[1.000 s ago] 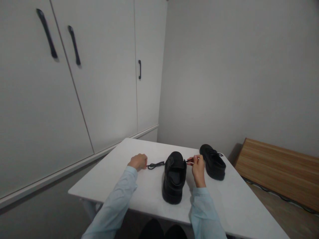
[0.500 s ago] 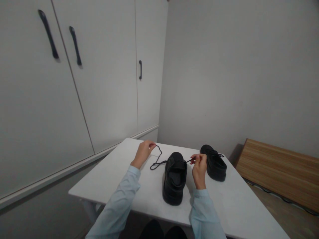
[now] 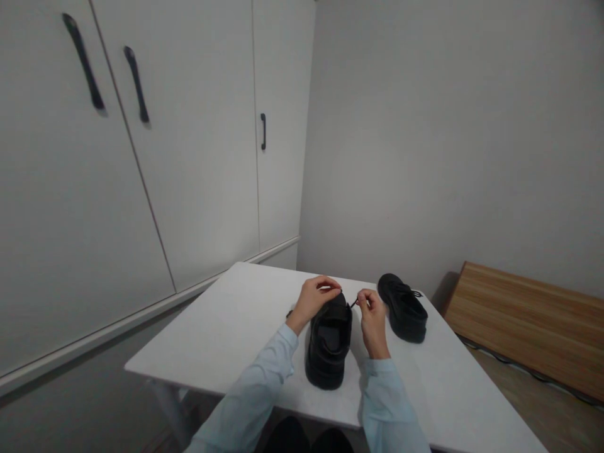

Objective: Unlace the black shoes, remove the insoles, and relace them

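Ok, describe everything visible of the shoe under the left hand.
The black lace-up shoe looks leathery. It stands upright on the white table, heel toward the camera, its opening and dark insole showing. The left hand partly hides its toe; whether they touch is unclear. A black lace runs from its right side to the right hand.

Pale blue it is, and the left sleeve (image 3: 259, 393) shows it off nicely: long, loose in cut, soft creases rippling across the cloth, all the way down to the left cuff (image 3: 287, 336). Over to the right sleeve (image 3: 389, 402), and it's a match! Same washed-out blue, same roomy fit, more wrinkles, and the right cuff (image 3: 379, 366) to finish. Beyond them, a bare left hand (image 3: 312, 301) and a bare right hand (image 3: 372, 322). And low down, two rounded dark shapes (image 3: 285, 436), knees or shoes, too dim to call!
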Demonstrator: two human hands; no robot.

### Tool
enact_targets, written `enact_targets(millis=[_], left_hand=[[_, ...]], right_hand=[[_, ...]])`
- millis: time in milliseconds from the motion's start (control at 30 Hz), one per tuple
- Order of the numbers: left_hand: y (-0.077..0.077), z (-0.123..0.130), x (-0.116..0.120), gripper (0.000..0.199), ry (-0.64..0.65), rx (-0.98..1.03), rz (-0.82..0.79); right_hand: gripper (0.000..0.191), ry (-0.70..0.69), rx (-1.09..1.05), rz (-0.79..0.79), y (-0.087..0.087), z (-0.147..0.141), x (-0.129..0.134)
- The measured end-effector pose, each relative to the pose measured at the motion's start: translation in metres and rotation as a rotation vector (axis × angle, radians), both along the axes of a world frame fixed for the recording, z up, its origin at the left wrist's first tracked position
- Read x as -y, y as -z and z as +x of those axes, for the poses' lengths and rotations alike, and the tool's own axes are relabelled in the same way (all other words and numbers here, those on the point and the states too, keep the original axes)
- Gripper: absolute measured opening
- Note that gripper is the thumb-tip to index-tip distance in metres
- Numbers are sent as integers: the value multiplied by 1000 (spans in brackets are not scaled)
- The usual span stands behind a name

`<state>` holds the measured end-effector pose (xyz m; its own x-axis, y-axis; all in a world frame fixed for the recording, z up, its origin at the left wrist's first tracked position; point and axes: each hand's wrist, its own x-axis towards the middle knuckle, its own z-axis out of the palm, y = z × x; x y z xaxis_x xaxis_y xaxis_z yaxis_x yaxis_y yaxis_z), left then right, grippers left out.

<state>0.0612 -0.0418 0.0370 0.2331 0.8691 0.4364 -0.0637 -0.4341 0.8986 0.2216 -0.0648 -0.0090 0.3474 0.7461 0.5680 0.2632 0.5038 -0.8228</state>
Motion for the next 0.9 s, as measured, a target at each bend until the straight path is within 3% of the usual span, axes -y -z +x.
enact_targets(millis=[167, 333, 767, 900], left_hand=[[9, 16, -1, 31, 121, 246, -110], [16, 17, -8, 45, 146, 114, -169], [22, 20, -13, 15, 124, -149, -49], [24, 22, -15, 14, 105, -193, 18]], right_hand=[[25, -69, -91, -39, 3, -3, -1], [25, -93, -126, -46, 4, -5, -1], [22, -71, -82, -53, 1, -6, 1], [25, -76, -84, -47, 1, -8, 1]])
